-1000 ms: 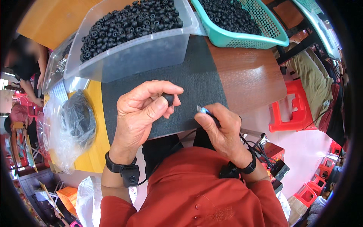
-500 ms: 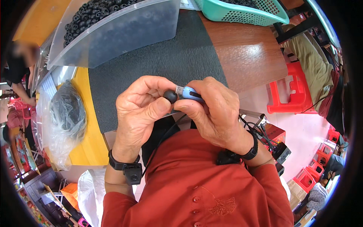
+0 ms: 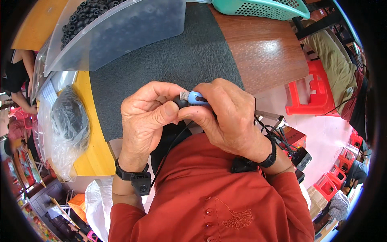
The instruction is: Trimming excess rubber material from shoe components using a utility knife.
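My left hand [image 3: 147, 119] and my right hand [image 3: 225, 117] meet close to my chest, above the near edge of a dark grey mat [image 3: 169, 60]. My left thumb and fingers pinch a small black round part [image 3: 181, 101]. My right hand grips a small blue tool [image 3: 198, 98] whose grey tip touches that black part. Both wrists wear black bands.
A clear plastic tub [image 3: 117, 30] of several small black rings stands at the far left of the mat. A teal basket [image 3: 262, 7] sits at the back right. A clear bag of black parts [image 3: 68, 121] lies on the yellow surface to the left. Red stools [image 3: 310, 92] stand right.
My hands have come together and drawn toward my chest. The blue tool, held apart on the mat a second ago, now touches the black part in my left fingers.
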Demonstrator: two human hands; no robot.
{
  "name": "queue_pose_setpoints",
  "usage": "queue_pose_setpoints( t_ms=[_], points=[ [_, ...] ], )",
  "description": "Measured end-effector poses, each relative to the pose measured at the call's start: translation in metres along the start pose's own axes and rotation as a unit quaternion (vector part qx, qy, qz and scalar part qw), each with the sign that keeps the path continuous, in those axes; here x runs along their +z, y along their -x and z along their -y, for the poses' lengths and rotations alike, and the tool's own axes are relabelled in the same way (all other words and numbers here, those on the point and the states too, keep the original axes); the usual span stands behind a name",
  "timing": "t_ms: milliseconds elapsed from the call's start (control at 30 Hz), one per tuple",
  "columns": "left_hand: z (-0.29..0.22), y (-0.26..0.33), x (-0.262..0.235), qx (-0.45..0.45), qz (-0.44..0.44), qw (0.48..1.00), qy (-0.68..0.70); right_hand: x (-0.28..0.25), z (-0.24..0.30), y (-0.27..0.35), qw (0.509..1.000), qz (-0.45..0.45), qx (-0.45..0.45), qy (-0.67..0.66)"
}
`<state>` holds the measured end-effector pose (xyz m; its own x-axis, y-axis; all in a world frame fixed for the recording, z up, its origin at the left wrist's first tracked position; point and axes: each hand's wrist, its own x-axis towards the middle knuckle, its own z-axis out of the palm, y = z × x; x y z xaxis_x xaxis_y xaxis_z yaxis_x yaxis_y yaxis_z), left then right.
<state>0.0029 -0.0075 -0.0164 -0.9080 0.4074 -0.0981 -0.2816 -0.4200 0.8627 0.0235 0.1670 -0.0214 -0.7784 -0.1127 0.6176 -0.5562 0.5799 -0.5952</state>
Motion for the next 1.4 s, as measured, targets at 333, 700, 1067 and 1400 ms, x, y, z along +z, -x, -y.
queue_pose_setpoints(
  t_ms=[333,700,1067,1400],
  points=[
    [0.001,0.001,-0.001,0.008,-0.005,1.0,-0.018,0.002,-0.001,0.003,1.0,-0.001,-0.006,0.009],
    [0.003,0.001,-0.004,-0.013,-0.003,1.0,-0.006,0.003,-0.003,0.005,0.999,-0.008,-0.039,0.033],
    [0.009,0.001,-0.006,-0.018,-0.004,1.0,0.009,0.005,-0.006,0.009,0.997,0.002,-0.052,0.053],
    [0.013,0.0,-0.01,-0.02,-0.003,1.0,-0.016,0.005,-0.007,0.013,0.997,0.042,-0.037,0.049]
  ],
)
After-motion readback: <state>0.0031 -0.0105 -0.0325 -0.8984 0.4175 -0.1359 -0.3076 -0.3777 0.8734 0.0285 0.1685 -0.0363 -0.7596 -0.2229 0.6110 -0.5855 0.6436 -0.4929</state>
